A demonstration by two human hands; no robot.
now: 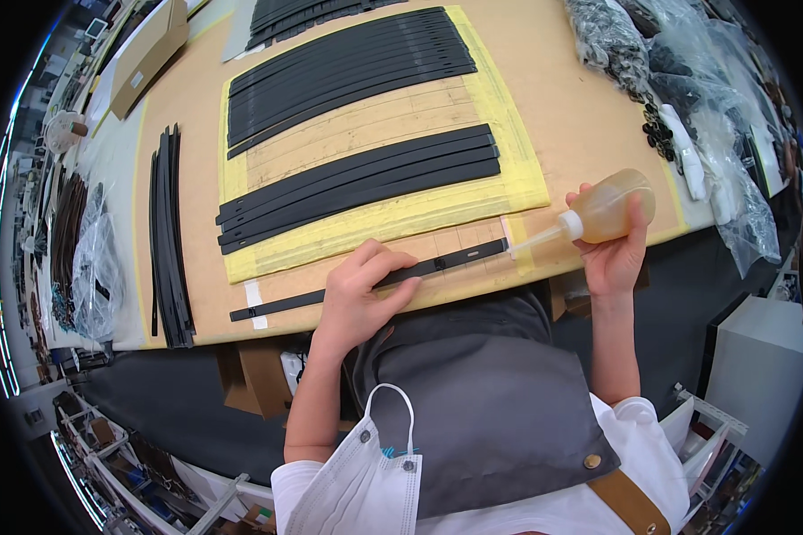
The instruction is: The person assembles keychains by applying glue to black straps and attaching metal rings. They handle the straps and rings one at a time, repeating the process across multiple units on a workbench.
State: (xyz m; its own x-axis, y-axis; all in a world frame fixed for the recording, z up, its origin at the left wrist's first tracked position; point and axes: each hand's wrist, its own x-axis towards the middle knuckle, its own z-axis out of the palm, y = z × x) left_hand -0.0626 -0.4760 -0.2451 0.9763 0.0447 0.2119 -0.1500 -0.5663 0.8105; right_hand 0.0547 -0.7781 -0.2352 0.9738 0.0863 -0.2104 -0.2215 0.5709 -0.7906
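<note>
At the table (589, 134), left grip (359, 287) clasps a slim black strip (459, 259); right grip (611, 260), an amber bottle (608, 210).

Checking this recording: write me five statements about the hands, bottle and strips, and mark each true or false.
1. The right hand holds a bottle. True.
2. The bottle's cap is black. False: it is white.
3. The left hand touches the bottle. False: it is on the single black strip nearest the person.
4. The nozzle is by that strip's right end. True.
5. The yellow-bordered board carries several black strips. True.
</note>
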